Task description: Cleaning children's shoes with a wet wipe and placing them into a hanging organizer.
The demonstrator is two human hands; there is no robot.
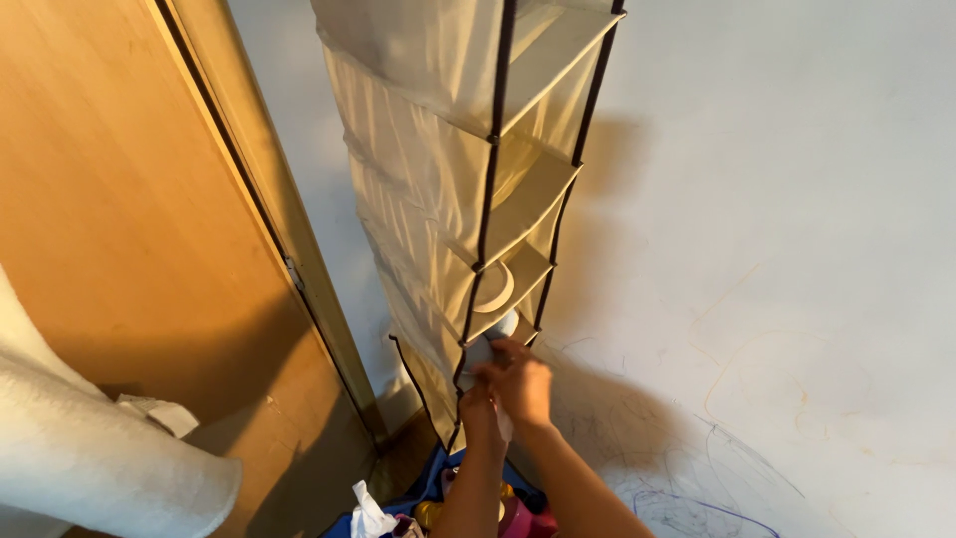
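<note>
- The right hand point(525, 384) is reaching up to a low compartment of a hanging fabric shelf organizer point(468, 189), its fingers curling closed around a pale, rolled cloth item point(495, 339) at the shelf's front edge.
- The left hand point(480, 401) is sitting just below and to the left of the right one, pressing against the same pale item; it is mostly hiding behind the right hand, so I cannot tell how its fingers are lying.
- The pale item is resting partly inside that low compartment, partly sticking out over the edge (it appears to be a rolled sock or small garment, though the view is too small to be sure).
- The organizer is cream-coloured with dark trim, and it is hanging against a white wall point(777, 249) marked with scribbles.
- A curved pale object point(495, 289) is lying in the compartment just above the hands.
- A wooden door point(129, 219) is standing at the left, beside the organizer.
- A white rolled mat point(100, 448) is leaning at the lower left.
- Colourful things point(518, 513) are lying in a heap on the floor below the arms.
</note>
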